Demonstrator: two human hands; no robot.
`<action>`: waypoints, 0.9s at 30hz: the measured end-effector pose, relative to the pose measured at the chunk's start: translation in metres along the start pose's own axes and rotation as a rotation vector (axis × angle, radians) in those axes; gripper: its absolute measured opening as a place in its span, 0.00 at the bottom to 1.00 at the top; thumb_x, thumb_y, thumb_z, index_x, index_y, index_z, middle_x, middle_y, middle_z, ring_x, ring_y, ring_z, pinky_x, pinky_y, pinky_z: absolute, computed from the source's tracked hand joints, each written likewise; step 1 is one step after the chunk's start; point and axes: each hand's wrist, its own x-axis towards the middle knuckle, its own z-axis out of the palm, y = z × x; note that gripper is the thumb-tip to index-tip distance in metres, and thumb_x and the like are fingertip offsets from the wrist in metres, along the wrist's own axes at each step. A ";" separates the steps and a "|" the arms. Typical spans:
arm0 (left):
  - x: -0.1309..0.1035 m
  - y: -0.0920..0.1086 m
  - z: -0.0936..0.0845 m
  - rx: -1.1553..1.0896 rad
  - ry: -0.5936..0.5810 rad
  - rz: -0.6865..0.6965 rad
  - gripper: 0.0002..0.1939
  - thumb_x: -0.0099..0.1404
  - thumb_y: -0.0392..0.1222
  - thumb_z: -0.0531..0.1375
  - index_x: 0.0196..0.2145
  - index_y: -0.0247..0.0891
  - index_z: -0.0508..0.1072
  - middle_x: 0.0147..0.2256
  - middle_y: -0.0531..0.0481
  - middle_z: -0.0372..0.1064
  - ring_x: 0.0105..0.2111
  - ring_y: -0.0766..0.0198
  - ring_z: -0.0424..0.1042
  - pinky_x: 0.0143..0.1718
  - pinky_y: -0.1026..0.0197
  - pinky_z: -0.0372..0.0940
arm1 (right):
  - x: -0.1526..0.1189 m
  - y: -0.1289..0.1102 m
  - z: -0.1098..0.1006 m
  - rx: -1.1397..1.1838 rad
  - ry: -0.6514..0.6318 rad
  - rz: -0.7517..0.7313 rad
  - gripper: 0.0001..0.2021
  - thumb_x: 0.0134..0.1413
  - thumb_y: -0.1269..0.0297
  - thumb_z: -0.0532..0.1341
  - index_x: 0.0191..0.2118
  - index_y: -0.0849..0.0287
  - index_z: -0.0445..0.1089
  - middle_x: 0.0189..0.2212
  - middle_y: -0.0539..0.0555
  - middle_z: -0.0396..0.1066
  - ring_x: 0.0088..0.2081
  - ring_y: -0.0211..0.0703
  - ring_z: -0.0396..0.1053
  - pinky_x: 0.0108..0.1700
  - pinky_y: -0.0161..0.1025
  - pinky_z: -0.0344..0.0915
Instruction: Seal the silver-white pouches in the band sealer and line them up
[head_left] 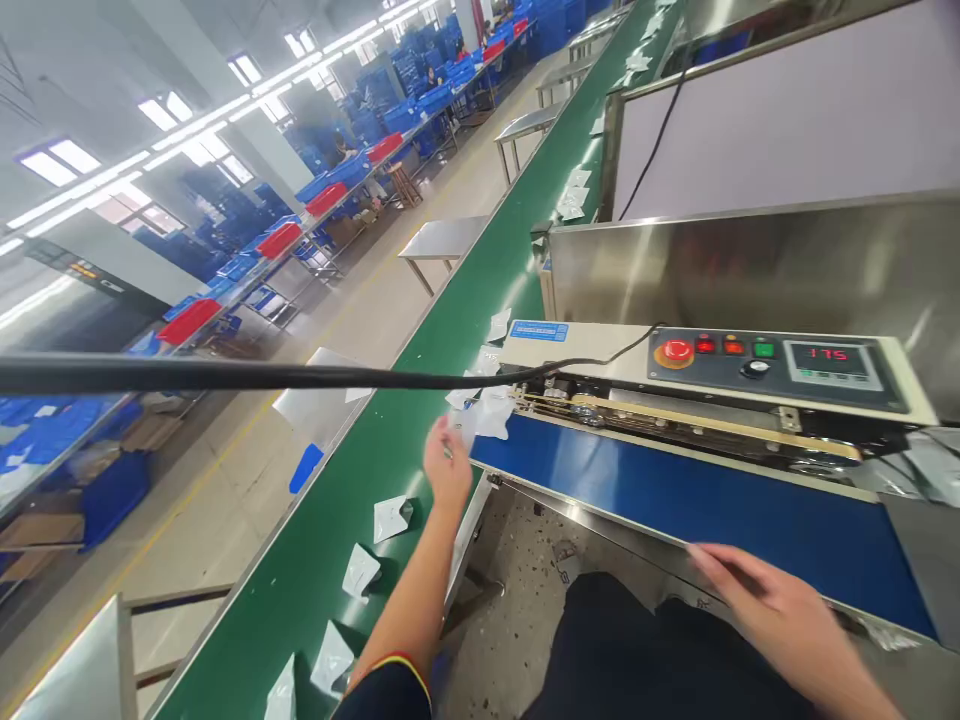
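Observation:
My left hand point(448, 462) is over the green conveyor belt point(480, 265), at the left end of the sealing machine. Its fingers are curled, slightly blurred, and appear to pinch the edge of a small silvery-white pouch point(463, 422). More pouches point(493, 410) overlap there, where the blue belt point(637, 490) ends. At the front edge of the blue belt is my right hand point(776, 600), fingers stretched out and somewhat smeared, with nothing seen in them. The band sealer point(592, 345) stands behind the blue belt, its display point(829, 355) reading 175.
Several pouches point(361, 572) lie spaced along the near green belt. A black cable point(300, 375) crosses the view above the left hand. Metal side tables point(442, 238) line the belt's far side. Red bins point(279, 241) and blue bins fill a line beyond the aisle.

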 end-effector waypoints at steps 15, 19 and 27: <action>-0.230 0.229 0.165 -0.702 -1.045 -0.148 0.29 0.76 0.65 0.61 0.42 0.33 0.85 0.34 0.43 0.80 0.34 0.57 0.75 0.38 0.58 0.70 | 0.028 0.008 -0.091 0.223 0.415 -0.006 0.33 0.49 0.27 0.69 0.38 0.57 0.81 0.31 0.62 0.80 0.33 0.57 0.79 0.37 0.45 0.78; -0.240 0.255 0.200 -0.586 -1.149 -0.012 0.27 0.75 0.61 0.60 0.35 0.35 0.85 0.27 0.51 0.71 0.29 0.62 0.64 0.33 0.60 0.61 | 0.033 0.042 -0.124 0.156 0.496 0.104 0.34 0.47 0.27 0.67 0.37 0.58 0.82 0.30 0.63 0.81 0.33 0.60 0.80 0.35 0.46 0.76; -0.259 0.261 0.273 -0.669 -0.981 -0.602 0.25 0.61 0.63 0.71 0.24 0.37 0.78 0.24 0.51 0.68 0.28 0.62 0.65 0.36 0.59 0.66 | 0.087 0.068 -0.162 0.209 0.479 0.193 0.24 0.45 0.39 0.67 0.33 0.58 0.82 0.27 0.62 0.80 0.28 0.55 0.77 0.27 0.43 0.71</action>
